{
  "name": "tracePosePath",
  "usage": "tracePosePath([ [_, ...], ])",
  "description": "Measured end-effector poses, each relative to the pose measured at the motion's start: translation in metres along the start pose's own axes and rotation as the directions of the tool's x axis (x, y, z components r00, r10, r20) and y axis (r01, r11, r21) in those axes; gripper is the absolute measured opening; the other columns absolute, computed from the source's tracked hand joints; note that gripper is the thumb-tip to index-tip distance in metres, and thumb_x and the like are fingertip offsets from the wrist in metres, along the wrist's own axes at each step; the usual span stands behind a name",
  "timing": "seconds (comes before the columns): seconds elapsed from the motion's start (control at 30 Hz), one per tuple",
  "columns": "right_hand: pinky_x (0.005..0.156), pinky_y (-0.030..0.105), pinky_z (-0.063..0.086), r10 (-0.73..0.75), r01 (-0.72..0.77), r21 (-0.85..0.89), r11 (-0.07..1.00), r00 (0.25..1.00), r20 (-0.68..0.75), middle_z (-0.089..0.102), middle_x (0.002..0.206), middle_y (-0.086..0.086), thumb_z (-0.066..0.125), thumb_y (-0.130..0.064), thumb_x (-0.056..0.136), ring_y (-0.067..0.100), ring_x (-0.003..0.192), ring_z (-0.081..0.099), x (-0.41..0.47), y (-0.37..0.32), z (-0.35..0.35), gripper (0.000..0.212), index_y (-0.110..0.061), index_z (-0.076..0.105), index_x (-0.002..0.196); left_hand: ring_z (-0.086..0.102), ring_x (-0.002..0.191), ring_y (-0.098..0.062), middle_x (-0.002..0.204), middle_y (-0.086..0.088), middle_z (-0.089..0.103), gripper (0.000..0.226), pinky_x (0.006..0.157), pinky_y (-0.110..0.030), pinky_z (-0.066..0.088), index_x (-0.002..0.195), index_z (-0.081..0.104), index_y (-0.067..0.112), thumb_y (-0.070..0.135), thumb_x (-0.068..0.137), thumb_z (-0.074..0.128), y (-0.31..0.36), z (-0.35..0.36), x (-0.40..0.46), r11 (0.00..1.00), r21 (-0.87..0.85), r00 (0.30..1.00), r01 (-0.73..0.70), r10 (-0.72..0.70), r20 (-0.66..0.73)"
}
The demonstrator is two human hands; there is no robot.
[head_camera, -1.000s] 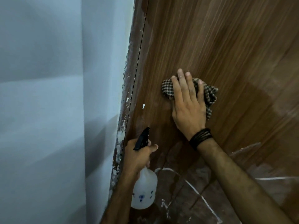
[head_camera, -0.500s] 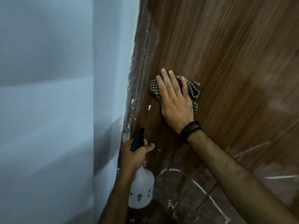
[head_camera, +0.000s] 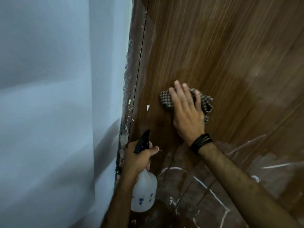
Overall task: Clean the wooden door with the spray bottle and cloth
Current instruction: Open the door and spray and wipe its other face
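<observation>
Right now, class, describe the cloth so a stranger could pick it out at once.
Find the wooden door right of the pale wall. Midway up it, the right hand presses flat on a crumpled checked cloth. It is the only patterned fabric; the spray bottle below is smooth white plastic.

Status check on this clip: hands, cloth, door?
Right hand flat, pressing checked cloth on wooden door. Left hand grips spray bottle. Nothing obstructing.

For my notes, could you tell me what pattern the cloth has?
The cloth has a small dark-and-light check, shown in the head view.
</observation>
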State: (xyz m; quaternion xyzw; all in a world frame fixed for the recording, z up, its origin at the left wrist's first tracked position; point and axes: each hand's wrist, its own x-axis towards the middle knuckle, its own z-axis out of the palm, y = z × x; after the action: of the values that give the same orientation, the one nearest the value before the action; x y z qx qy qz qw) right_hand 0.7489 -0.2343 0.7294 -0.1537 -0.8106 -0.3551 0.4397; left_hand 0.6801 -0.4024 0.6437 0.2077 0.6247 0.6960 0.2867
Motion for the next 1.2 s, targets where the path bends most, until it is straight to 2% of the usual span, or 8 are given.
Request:
tracePosePath([
  [0.07, 0.125, 0.048, 0.004, 0.154, -0.151, 0.035, 0.988, 0.983, -0.104, 0.027, 0.163, 0.012, 0.055, 0.001, 0.091, 0.027, 0.153, 0.02, 0.009, 0.015, -0.01, 0.068, -0.009, 0.032, 0.155, 0.043, 0.036, -0.013, 0.061, -0.008, 0.057, 0.016, 0.044, -0.024, 0.04, 0.081, 0.062, 0.009, 0.009, 0.086, 0.077, 0.001, 0.008, 0.0, 1.0, 0.004, 0.999, 0.0, 0.0, 0.032],
  [0.17, 0.125, 0.048, 0.006, 0.34, -0.321, 0.119, 0.94, 0.913, -0.226, 0.032, 0.161, 0.015, 0.057, 0.003, 0.088, 0.03, 0.151, 0.024, 0.021, 0.039, -0.026, 0.067, -0.007, 0.037, 0.152, 0.042, 0.034, -0.012, 0.057, -0.008, 0.054, 0.017, 0.041, -0.022, 0.038, 0.079, 0.061, 0.007, 0.007, 0.087, 0.076, 0.001, 0.023, -0.005, 1.0, -0.001, 0.994, 0.002, -0.002, 0.109],
  [0.3, 0.124, 0.051, 0.013, 0.471, -0.432, 0.187, 0.882, 0.812, -0.346, 0.036, 0.158, 0.017, 0.05, -0.004, 0.1, 0.033, 0.15, 0.027, 0.032, 0.096, -0.052, 0.048, -0.003, 0.042, 0.148, 0.042, 0.035, -0.012, 0.05, -0.003, 0.051, 0.018, 0.039, -0.023, 0.038, 0.077, 0.061, 0.006, 0.006, 0.087, 0.076, -0.005, 0.045, -0.014, 1.0, 0.005, 0.976, 0.007, -0.008, 0.219],
  [0.43, 0.124, 0.051, 0.013, 0.472, -0.432, 0.191, 0.881, 0.819, -0.327, 0.036, 0.158, 0.017, 0.048, -0.008, 0.103, 0.034, 0.15, 0.027, 0.001, 0.147, -0.075, 0.045, -0.003, 0.042, 0.148, 0.041, 0.035, -0.014, 0.057, -0.009, 0.054, 0.018, 0.039, -0.022, 0.037, 0.077, 0.062, 0.006, 0.006, 0.084, 0.078, -0.012, 0.074, -0.03, 1.0, 0.022, 0.95, 0.019, -0.025, 0.311],
  [0.6, 0.122, 0.057, 0.014, 0.42, -0.391, 0.16, 0.906, 0.874, -0.242, 0.036, 0.158, 0.019, 0.054, 0.0, 0.098, 0.035, 0.15, 0.026, -0.068, 0.182, -0.089, 0.049, 0.0, 0.043, 0.146, 0.041, 0.035, -0.017, 0.05, -0.007, 0.047, 0.019, 0.044, -0.026, 0.039, 0.079, 0.06, 0.003, 0.007, 0.087, 0.077, -0.014, 0.117, -0.051, 0.995, 0.093, 0.901, -0.048, 0.003, 0.433],
  [0.87, 0.123, 0.054, 0.013, 0.266, -0.26, 0.097, 0.961, 0.962, -0.059, 0.032, 0.16, 0.016, 0.062, 0.0, 0.091, 0.03, 0.151, 0.023, -0.139, 0.22, -0.102, 0.065, -0.007, 0.035, 0.15, 0.042, 0.033, -0.017, 0.046, -0.004, 0.048, 0.023, 0.042, -0.024, 0.038, 0.073, 0.06, 0.011, 0.007, 0.086, 0.077, -0.009, 0.183, -0.081, 0.995, 0.089, 0.908, -0.048, 0.007, 0.419],
  [1.03, 0.124, 0.05, 0.01, 0.24, -0.234, 0.11, 0.966, 0.969, -0.053, 0.031, 0.161, 0.012, 0.062, 0.0, 0.089, 0.028, 0.151, 0.023, -0.148, 0.226, -0.104, 0.069, -0.01, 0.034, 0.151, 0.044, 0.035, -0.016, 0.05, -0.004, 0.051, 0.021, 0.043, -0.024, 0.038, 0.073, 0.061, 0.015, 0.009, 0.085, 0.078, -0.012, 0.208, -0.097, 0.997, 0.07, 0.938, -0.03, 0.004, 0.347],
  [1.2, 0.125, 0.05, 0.01, 0.301, -0.29, 0.096, 0.952, 0.944, -0.133, 0.032, 0.161, 0.01, 0.061, 0.001, 0.088, 0.026, 0.151, 0.025, -0.149, 0.219, -0.097, 0.069, -0.01, 0.036, 0.151, 0.043, 0.037, -0.014, 0.05, -0.002, 0.05, 0.025, 0.043, -0.026, 0.038, 0.071, 0.058, 0.015, 0.008, 0.083, 0.078, -0.022, 0.221, -0.11, 0.999, 0.052, 0.97, 0.017, -0.029, 0.242],
])
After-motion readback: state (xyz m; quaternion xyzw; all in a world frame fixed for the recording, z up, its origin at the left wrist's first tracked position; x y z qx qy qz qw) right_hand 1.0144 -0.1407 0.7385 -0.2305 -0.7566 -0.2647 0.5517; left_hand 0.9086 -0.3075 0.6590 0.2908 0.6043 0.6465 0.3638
